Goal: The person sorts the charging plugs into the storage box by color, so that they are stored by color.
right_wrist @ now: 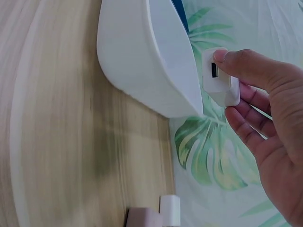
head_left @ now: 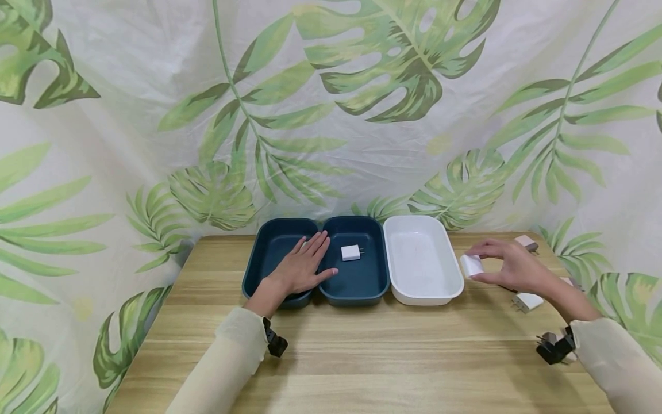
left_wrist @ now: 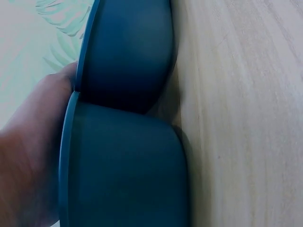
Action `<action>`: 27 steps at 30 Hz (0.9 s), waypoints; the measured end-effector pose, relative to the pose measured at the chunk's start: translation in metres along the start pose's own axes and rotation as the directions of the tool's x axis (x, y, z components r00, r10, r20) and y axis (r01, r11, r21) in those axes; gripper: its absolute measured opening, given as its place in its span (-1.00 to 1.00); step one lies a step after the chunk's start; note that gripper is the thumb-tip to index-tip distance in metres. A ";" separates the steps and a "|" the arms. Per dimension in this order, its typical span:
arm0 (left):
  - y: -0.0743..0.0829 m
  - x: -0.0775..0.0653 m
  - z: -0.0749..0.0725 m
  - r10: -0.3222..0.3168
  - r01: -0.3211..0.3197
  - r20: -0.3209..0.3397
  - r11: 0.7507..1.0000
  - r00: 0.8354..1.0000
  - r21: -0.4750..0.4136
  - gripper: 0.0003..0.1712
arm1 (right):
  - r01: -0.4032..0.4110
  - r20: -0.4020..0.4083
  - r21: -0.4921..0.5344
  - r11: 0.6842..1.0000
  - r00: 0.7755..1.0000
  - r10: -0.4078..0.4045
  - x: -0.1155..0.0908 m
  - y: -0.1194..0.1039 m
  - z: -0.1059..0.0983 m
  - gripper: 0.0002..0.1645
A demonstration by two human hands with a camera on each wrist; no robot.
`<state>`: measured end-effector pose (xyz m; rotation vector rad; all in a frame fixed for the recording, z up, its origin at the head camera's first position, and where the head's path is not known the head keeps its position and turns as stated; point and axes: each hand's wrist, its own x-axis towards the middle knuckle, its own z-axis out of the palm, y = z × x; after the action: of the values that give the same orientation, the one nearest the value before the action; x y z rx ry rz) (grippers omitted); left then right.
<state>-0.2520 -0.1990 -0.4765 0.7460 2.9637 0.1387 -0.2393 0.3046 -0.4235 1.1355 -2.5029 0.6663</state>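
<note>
Between thumb and fingers, my right hand (head_left: 512, 267) pinches a white USB wall charger (right_wrist: 215, 87). It is raised just off the right side of the white tray (head_left: 425, 300), and its dark USB port shows in the right wrist view. My left hand (head_left: 297, 271) lies with fingers straight over the adjoining rims of the left dark blue tray (head_left: 251, 261) and the middle dark blue tray (head_left: 362, 293). Inside the middle tray lies another white charger (head_left: 350, 252), prongs pointing right.
Right of the trays, under and around my right forearm, lie more chargers: a white one (head_left: 528, 302), a brownish one (head_left: 526, 242), and some partly hidden by the wrist camera. A leaf-patterned cloth (head_left: 320, 115) hangs behind the wooden table (head_left: 362, 356).
</note>
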 end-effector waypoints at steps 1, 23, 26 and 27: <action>0.001 0.000 0.000 -0.002 0.002 0.001 1.000 1.000 0.001 0.07 | -0.001 0.003 0.005 1.000 1.000 0.001 0.002 -0.001 0.001 -0.45; 0.004 0.000 0.005 -0.030 0.030 -0.025 0.999 0.999 0.013 0.07 | -0.012 0.063 0.100 0.995 0.998 0.005 0.041 -0.023 0.014 -0.47; 0.004 0.000 0.007 -0.025 0.025 -0.031 1.000 0.999 0.007 0.06 | 0.013 0.048 0.106 0.994 0.999 -0.019 0.046 -0.024 0.019 -0.45; 0.004 0.000 0.007 -0.023 0.024 -0.030 1.000 0.999 0.007 0.06 | 0.019 0.046 0.110 0.994 0.999 -0.024 0.047 -0.024 0.020 -0.45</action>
<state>-0.2495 -0.1948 -0.4833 0.7162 3.0018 0.1386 -0.2528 0.2510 -0.4122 1.2287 -2.5168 0.7888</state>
